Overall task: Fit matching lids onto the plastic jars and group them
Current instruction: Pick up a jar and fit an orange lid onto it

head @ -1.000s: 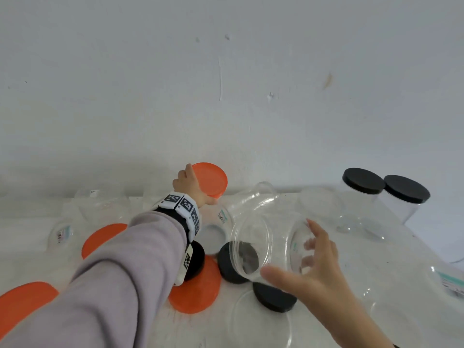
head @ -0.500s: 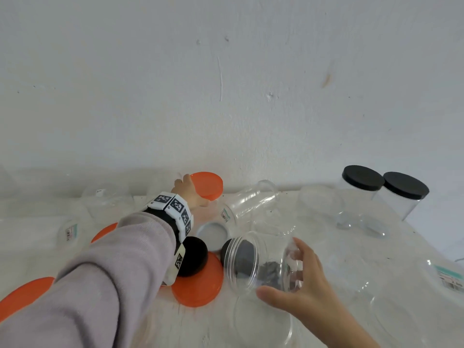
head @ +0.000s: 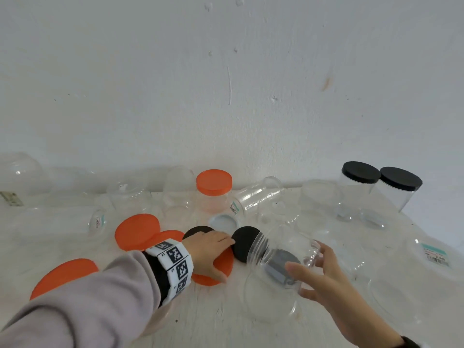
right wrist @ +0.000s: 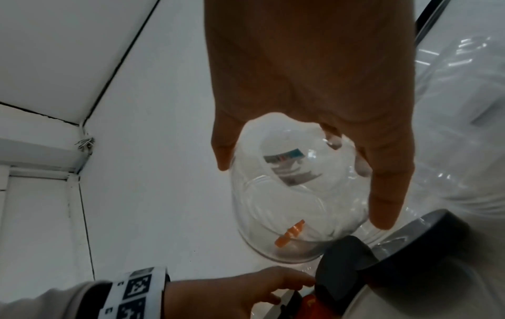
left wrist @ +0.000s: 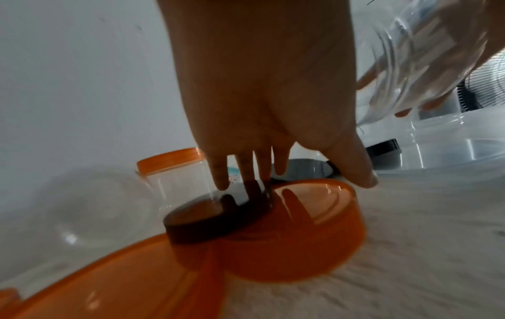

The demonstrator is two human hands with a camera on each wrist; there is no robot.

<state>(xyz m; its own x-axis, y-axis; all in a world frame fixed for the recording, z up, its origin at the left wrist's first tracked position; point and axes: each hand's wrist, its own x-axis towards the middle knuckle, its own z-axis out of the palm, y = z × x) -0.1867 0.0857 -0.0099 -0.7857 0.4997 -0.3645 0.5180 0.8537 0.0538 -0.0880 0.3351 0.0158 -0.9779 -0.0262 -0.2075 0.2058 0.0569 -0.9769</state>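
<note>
On the table [head: 221, 320], the left hand [head: 208, 254] is resting spread, fingers on a black lid [head: 194, 231] atop an orange lid [head: 221, 270]; the right hand [head: 319, 277] is gripping a tilted jar [head: 278, 257] beside it.

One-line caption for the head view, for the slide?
Left hand reaches onto black lids over an orange lid while right hand holds a tilted clear plastic jar.

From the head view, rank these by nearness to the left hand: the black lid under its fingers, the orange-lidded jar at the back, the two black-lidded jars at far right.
1. Black lid, under the left hand fingers.
2. Orange-lidded jar, behind, by the wall.
3. Black-lidded jars, far right; the pair stands side by side.
</note>
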